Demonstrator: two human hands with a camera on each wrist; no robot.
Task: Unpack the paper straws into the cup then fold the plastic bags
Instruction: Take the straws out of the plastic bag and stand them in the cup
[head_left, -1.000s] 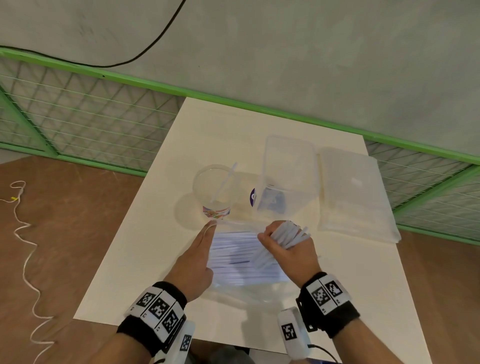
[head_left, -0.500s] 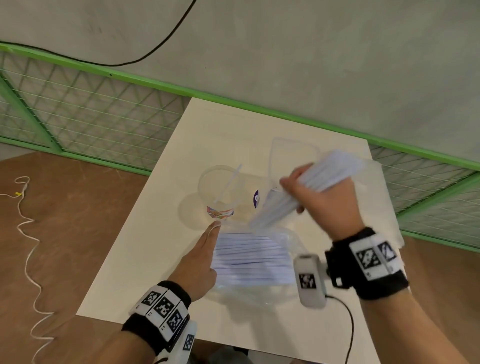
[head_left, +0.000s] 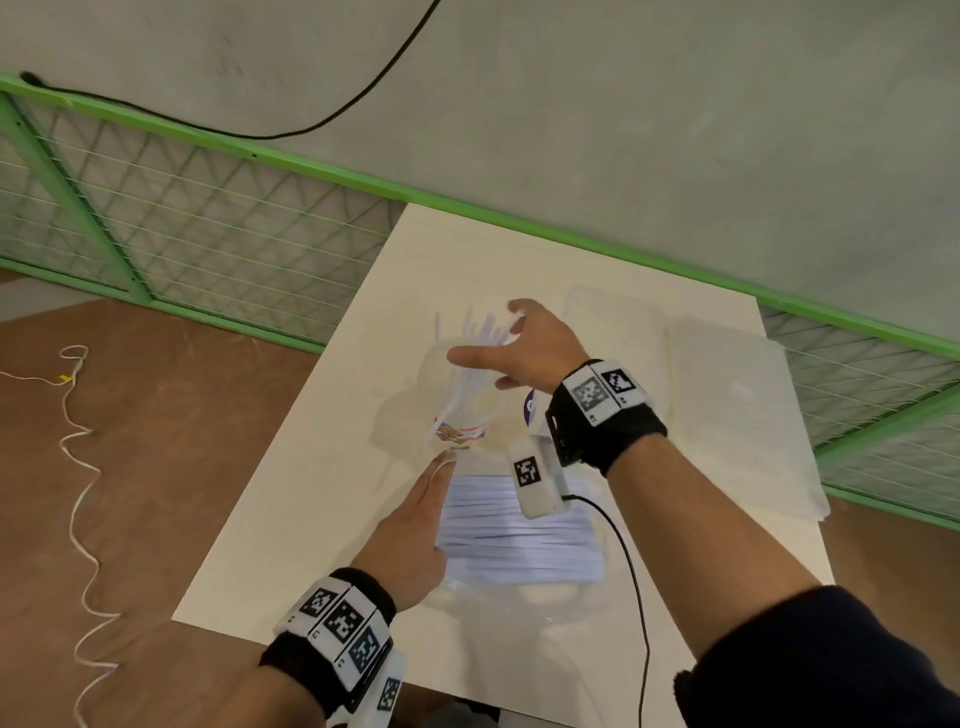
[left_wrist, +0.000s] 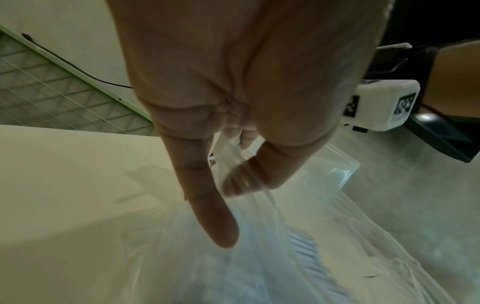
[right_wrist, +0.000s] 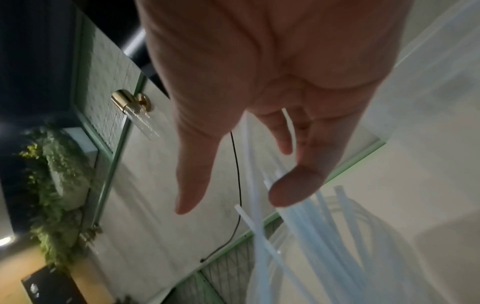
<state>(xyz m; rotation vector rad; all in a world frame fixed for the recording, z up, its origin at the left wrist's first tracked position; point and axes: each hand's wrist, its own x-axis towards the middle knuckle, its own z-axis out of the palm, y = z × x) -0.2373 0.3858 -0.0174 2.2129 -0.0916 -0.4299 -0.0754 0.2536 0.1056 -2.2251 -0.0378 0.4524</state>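
Moved from the clear plastic bag (head_left: 519, 587) pinched by the left hand (head_left: 410, 535), the right hand (head_left: 524, 345), fingers spread, releases white paper straws (head_left: 467, 374) into the clear plastic cup (head_left: 460, 410).

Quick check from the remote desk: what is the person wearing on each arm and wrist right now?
Both hands are bare. The left hand has a black wristband carrying white square-code tags. The right hand has the same kind of black band with tags, a white tagged camera box with a black cable, and a dark sleeve.
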